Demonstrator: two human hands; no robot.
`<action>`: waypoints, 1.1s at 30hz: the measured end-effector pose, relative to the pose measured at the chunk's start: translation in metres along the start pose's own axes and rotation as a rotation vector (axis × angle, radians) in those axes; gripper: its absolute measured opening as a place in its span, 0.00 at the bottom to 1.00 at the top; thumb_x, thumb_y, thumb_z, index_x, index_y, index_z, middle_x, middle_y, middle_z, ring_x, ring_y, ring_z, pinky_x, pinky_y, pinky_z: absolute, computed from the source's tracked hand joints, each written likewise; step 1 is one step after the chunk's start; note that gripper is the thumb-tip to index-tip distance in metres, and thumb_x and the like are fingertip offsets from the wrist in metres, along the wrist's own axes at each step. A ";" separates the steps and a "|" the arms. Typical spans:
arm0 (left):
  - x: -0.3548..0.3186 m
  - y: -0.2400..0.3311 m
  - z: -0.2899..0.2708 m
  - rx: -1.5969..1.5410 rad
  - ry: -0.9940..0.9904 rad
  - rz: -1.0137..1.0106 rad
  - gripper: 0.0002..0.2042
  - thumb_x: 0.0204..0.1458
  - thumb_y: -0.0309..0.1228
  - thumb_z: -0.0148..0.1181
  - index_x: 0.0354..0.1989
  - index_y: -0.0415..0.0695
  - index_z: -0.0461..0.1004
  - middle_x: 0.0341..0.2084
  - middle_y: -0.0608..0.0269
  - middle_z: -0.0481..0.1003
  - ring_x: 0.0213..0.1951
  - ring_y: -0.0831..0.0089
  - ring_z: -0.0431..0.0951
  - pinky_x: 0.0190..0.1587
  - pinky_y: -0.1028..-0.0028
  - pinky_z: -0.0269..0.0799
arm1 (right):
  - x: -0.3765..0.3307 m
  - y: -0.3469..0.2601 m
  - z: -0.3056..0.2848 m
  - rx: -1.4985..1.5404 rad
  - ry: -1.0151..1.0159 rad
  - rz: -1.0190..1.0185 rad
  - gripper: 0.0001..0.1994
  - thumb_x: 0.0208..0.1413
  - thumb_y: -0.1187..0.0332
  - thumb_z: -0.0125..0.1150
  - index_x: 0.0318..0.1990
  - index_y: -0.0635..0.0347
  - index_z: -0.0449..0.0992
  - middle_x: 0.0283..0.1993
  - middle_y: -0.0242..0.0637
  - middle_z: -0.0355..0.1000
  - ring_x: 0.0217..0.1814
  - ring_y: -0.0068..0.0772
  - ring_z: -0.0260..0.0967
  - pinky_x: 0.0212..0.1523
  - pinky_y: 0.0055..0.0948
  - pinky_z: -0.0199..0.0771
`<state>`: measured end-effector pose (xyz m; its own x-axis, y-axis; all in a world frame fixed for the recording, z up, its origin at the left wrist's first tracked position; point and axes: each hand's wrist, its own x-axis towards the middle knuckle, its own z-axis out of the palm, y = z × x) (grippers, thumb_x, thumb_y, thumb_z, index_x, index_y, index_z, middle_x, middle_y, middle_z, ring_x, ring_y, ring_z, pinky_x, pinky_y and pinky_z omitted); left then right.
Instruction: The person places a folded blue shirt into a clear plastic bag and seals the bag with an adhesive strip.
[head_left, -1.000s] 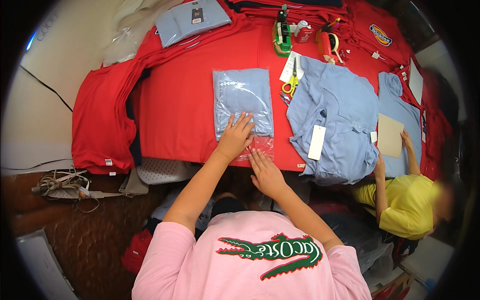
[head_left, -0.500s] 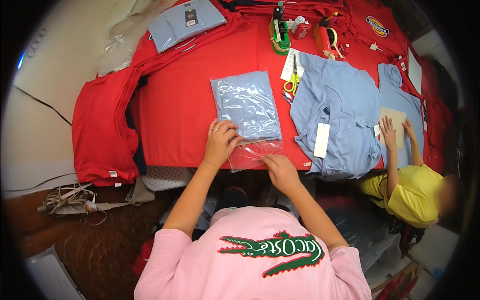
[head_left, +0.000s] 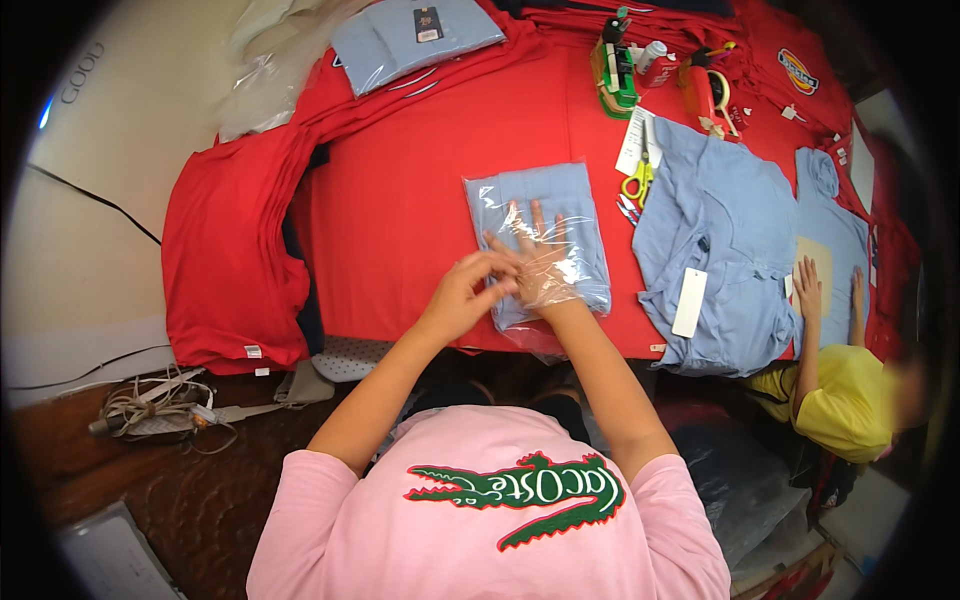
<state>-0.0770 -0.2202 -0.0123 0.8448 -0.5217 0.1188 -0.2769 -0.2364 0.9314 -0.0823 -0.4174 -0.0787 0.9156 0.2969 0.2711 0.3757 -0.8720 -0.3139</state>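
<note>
A folded light blue garment point(head_left: 520, 190) lies in a clear plastic bag point(head_left: 598, 250) near the front edge of the red-covered table. My right hand point(head_left: 542, 265) lies flat over the garment with its fingers spread; shiny film covers its back and wrist, so it appears to be inside the bag. Close beside it, my left hand point(head_left: 470, 290) has its fingers bent together on the bag's film at the left. What exactly lies between those fingertips is partly hidden. The bag's loose lower end hangs toward the table edge.
Yellow-handled scissors point(head_left: 638, 185) lie right of the bag, beside a loose blue garment point(head_left: 715, 240) with a white tag. Tape dispensers point(head_left: 613, 80) stand behind. Stacked red garments point(head_left: 230, 250) are at left, a bagged blue one point(head_left: 415, 40) farther back. A co-worker's hands point(head_left: 808, 288) rest on another garment.
My right hand has gone from the bag's lower flap to flat over the garment, under the film. My left hand has moved to the bag's left side, near it. The view has shifted.
</note>
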 end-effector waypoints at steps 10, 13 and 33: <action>0.081 -0.083 -0.021 0.681 -0.104 0.021 0.25 0.75 0.45 0.51 0.79 0.66 0.67 0.85 0.60 0.51 0.85 0.52 0.47 0.83 0.41 0.37 | -0.003 -0.007 -0.017 0.079 -0.267 -0.172 0.23 0.61 0.61 0.65 0.64 0.25 0.84 0.87 0.41 0.53 0.90 0.61 0.41 0.82 0.76 0.41; 0.087 -0.097 -0.015 0.739 -0.123 0.027 0.26 0.74 0.47 0.51 0.81 0.71 0.64 0.86 0.63 0.47 0.85 0.53 0.45 0.83 0.39 0.34 | -0.030 -0.002 -0.019 0.170 -0.293 -0.207 0.26 0.58 0.63 0.67 0.65 0.26 0.83 0.87 0.37 0.54 0.91 0.57 0.41 0.84 0.73 0.40; 0.094 -0.073 0.054 0.842 -0.018 0.233 0.34 0.69 0.58 0.55 0.82 0.65 0.62 0.84 0.55 0.52 0.84 0.49 0.49 0.81 0.36 0.40 | -0.106 0.005 -0.022 -0.060 0.006 0.508 0.57 0.62 0.38 0.67 0.83 0.73 0.48 0.88 0.62 0.42 0.91 0.61 0.39 0.87 0.58 0.38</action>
<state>-0.0019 -0.2962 -0.0876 0.7189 -0.6435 0.2627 -0.6942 -0.6453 0.3189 -0.1808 -0.4618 -0.0886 0.9797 -0.1722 0.1029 -0.1255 -0.9264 -0.3549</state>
